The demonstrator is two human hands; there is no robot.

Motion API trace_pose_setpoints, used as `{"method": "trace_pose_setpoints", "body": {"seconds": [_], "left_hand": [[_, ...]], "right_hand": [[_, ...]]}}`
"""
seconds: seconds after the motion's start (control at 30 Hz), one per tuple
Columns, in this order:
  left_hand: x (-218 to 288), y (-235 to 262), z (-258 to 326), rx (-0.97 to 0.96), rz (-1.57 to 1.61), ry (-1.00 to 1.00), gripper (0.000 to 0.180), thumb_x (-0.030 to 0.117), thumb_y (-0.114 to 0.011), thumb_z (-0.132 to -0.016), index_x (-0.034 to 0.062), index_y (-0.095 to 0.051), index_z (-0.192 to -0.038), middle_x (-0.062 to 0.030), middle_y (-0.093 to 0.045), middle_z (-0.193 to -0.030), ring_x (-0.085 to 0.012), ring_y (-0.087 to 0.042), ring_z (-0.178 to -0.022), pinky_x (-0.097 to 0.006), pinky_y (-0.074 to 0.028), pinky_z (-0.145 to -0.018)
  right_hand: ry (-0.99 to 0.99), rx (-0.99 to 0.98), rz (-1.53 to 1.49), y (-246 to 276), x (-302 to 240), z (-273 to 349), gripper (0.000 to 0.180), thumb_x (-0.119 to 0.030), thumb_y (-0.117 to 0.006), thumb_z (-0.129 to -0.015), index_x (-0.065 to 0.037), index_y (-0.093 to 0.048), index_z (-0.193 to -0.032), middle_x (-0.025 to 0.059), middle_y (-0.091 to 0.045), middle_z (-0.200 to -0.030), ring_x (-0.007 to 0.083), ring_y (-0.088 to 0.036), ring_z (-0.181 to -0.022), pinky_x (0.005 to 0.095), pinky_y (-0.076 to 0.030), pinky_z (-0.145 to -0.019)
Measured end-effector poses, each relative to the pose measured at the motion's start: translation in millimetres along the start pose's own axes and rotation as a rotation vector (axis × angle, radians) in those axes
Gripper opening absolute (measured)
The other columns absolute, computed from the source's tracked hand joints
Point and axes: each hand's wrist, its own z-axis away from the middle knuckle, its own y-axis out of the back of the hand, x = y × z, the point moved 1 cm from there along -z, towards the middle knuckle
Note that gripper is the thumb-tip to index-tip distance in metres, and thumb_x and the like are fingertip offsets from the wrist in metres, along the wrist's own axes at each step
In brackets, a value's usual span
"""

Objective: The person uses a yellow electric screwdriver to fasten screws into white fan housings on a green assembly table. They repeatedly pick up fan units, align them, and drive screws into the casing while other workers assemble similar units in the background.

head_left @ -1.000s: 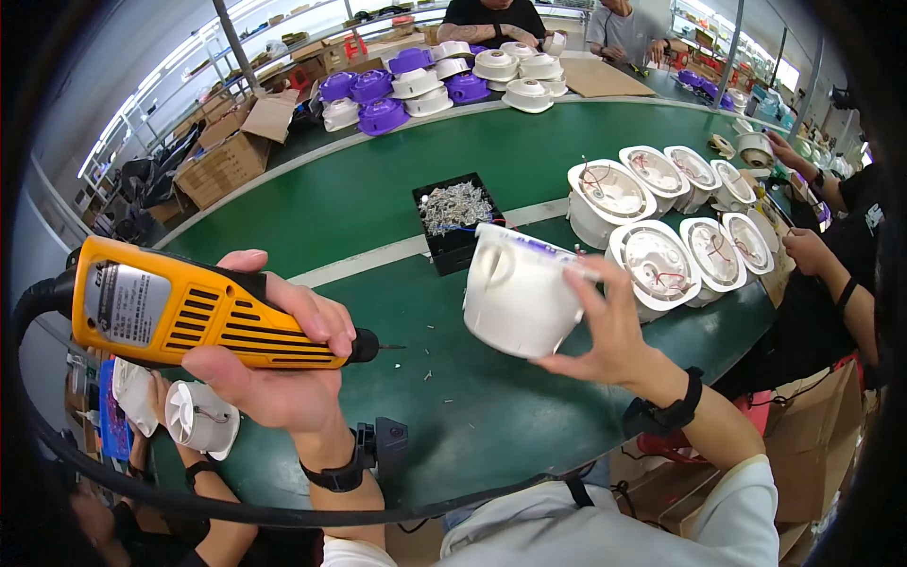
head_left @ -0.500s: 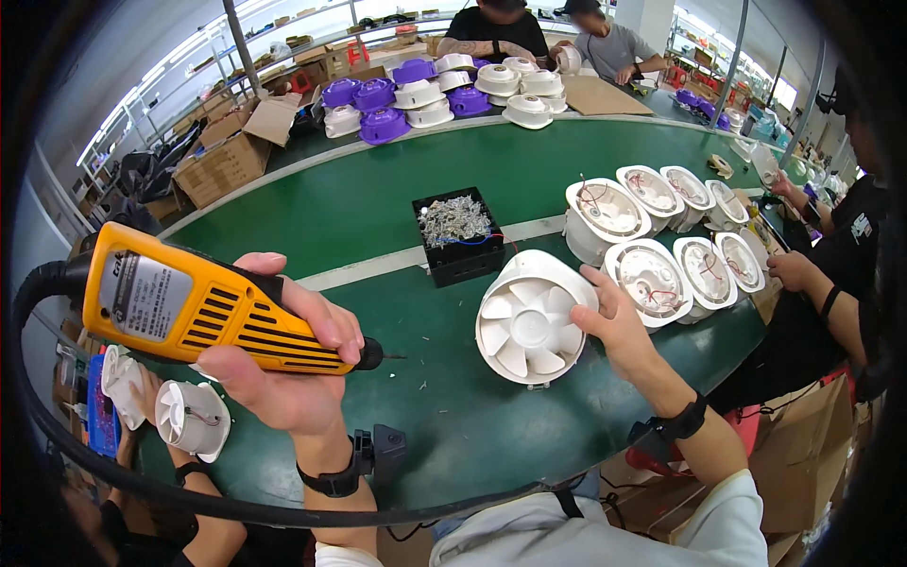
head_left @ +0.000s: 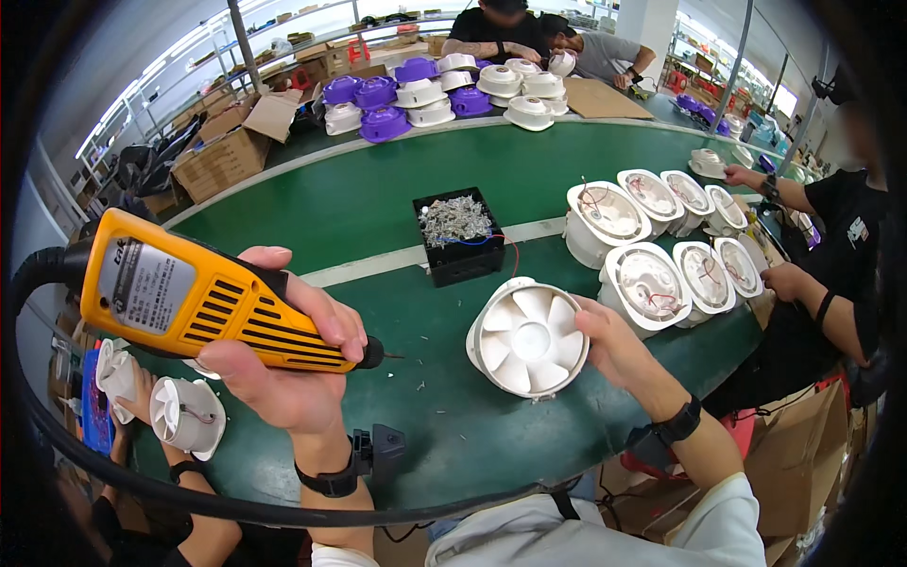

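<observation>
My left hand is wrapped round a yellow and black electric screwdriver, whose thin bit points right over the table. A thick black cable runs from its back end. My right hand grips the right side of a round white fan housing, its white blades facing up toward me. Red and blue wires trail from the housing's far side to the black box of small metal screws just beyond it.
Several white housings with red wires stand at the right on the green table. White and purple housings are stacked across the belt. Co-workers' hands are at the lower left and right. A cardboard box stands far left.
My right hand has turned the fan housing and brought it slightly lower, so its blades face me more squarely. The screwdriver hardly moved. The co-worker at right now reaches toward a white part.
</observation>
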Motion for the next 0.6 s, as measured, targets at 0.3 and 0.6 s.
{"method": "trace_pose_setpoints", "body": {"seconds": [0.3,0.6], "left_hand": [[-5,4,-1,-0.061,0.005,-0.042,0.080,0.071,-0.040,-0.087,-0.0019,-0.040,-0.121,-0.0064,-0.050,-0.060,-0.0152,-0.047,-0.041,-0.028,-0.041,-0.038],[-5,2,-1,-0.048,-0.013,-0.059,0.078,0.069,-0.041,-0.088,-0.0008,-0.040,-0.123,-0.0059,-0.047,-0.060,-0.0152,-0.046,-0.043,-0.028,-0.040,-0.040]], "right_hand": [[0.498,-0.133,0.377,-6,3,31,0.111,-0.019,-0.085,-0.064,0.005,-0.015,-0.147,0.0116,-0.033,-0.137,0.0233,-0.034,-0.132,0.0374,-0.028,-0.110],[0.508,0.037,0.846,-20,-6,36,0.113,-0.029,-0.086,-0.062,-0.001,-0.018,-0.148,0.0180,-0.037,-0.133,0.0289,-0.038,-0.127,0.0381,-0.033,-0.106]]}}
